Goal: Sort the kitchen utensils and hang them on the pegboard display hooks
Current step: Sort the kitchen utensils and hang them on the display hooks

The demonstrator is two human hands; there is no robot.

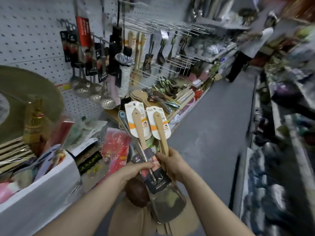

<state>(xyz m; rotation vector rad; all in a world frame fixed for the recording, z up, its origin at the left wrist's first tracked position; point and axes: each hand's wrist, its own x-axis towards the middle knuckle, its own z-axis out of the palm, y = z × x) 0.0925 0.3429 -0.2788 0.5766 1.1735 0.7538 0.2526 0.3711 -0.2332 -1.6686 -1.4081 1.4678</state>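
Nearest the body, below both grips, hang the working ends of the bundle of utensils [150, 167]: the broad blade of a metal spatula [167, 206] and, just left of it, the dark head of a wooden spoon [136, 191].

The left grip [136, 169] is curled round the necks of the bundle, fingers lying across the black card. The right grip [172, 163], touching it on the right side, is closed round the lower shafts of the carded wooden spatulas [160, 128]. Neither has a free finger.

The long axis runs from blades near the body up and away. The handle ends and their hang holes fan out beyond the grips, with a blue-tipped handle [122, 115] furthest left.

Beyond those tips and a little right lies a pile of loose utensils [162, 97].

Above and beyond that, wire hooks [179, 28] jut out of the pegboard [34, 40] toward the aisle. Some are bare, and wooden handles [139, 46] hang on those more to the left. The hooks are well apart from the grips, up and leftward.

The hang holes already lead, so no turning end for end looks necessary. The left grip is on the pegboard side. The right grip, holding only the wooden pair, seems better placed to draw one out and carry its hole onto a hook.
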